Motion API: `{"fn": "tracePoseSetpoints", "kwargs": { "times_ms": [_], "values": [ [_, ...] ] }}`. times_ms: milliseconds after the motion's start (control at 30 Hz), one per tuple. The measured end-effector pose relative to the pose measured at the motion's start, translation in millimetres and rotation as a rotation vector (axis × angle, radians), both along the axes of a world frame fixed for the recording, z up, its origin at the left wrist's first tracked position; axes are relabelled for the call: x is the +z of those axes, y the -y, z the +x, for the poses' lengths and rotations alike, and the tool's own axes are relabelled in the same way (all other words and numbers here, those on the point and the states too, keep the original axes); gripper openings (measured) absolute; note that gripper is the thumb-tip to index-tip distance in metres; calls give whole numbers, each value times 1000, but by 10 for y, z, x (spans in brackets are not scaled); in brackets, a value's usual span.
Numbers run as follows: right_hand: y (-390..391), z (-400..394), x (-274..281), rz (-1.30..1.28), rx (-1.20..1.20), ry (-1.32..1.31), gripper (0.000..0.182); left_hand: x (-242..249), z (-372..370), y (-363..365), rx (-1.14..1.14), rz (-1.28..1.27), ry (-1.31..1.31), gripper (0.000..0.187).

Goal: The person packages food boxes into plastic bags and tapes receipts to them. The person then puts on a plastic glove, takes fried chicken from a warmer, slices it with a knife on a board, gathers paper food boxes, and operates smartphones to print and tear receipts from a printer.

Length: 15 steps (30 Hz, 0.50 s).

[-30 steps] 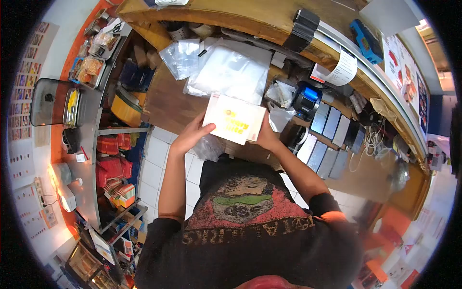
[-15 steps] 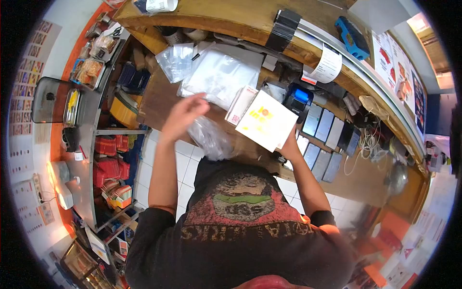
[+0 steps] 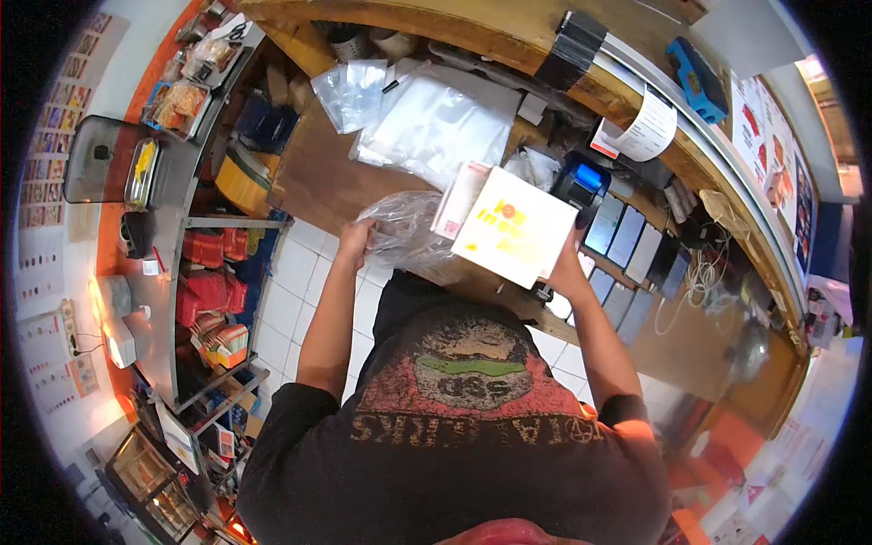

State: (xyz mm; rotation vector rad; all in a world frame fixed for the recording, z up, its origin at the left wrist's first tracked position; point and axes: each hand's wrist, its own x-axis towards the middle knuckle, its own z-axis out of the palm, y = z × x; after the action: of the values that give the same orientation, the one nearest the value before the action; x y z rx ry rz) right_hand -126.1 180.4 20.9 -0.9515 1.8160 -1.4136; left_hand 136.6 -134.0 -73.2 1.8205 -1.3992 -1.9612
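My right hand (image 3: 565, 271) grips a white box (image 3: 518, 227) with yellow and orange lettering by its lower right edge. A second, slimmer white box (image 3: 460, 197) with a reddish printed code sits against its left side. My left hand (image 3: 354, 242) is closed on the edge of a clear plastic bag (image 3: 404, 229), which stretches right toward the boxes. Just beyond lies a stack of clear plastic bags (image 3: 445, 123) on the brown desk (image 3: 318, 173). Part of my right hand's fingers is hidden by the box.
Several phones (image 3: 625, 234) lie in rows on the right, near a dark printer with a blue-lit top (image 3: 581, 184). White cables (image 3: 699, 282) are coiled farther right. A wooden shelf (image 3: 472, 36) overhangs the desk's back. At left stands a metal rack (image 3: 177, 300).
My left hand, raised and open before, has lowered and taken hold of the clear plastic bag, lifting and spreading it toward the boxes. My right hand still holds the white box.
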Motion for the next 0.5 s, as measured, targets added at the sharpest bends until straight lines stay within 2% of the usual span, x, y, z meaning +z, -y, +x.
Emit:
{"fn": "tracePoseSetpoints", "kwargs": {
  "times_ms": [33,100,133,200,233,300,367,433,500],
  "values": [
    [106,49,-16,4,8,0,108,-113,52,28,8,4,0,15],
    [361,174,-57,-63,109,23,109,-384,158,101,-100,92,-12,37],
    [476,232,-134,-63,117,26,109,-606,234,172,-92,92,-10,37],
    [703,347,-371,-123,276,49,116,-979,377,293,-107,252,-292,50],
    [832,416,-455,-125,288,52,116,-786,362,275,-95,249,-291,50],
    [1068,575,-630,-179,342,240,112,-138,274,201,0,370,-381,39],
    [1236,647,-893,-141,390,289,115,-179,426,331,-59,403,-414,41],
    [1349,696,-1064,-49,415,251,117,77,402,360,-78,301,-221,40],
    [1394,708,-1127,-26,391,193,120,-105,536,481,-116,238,-152,37]
  ]
}}
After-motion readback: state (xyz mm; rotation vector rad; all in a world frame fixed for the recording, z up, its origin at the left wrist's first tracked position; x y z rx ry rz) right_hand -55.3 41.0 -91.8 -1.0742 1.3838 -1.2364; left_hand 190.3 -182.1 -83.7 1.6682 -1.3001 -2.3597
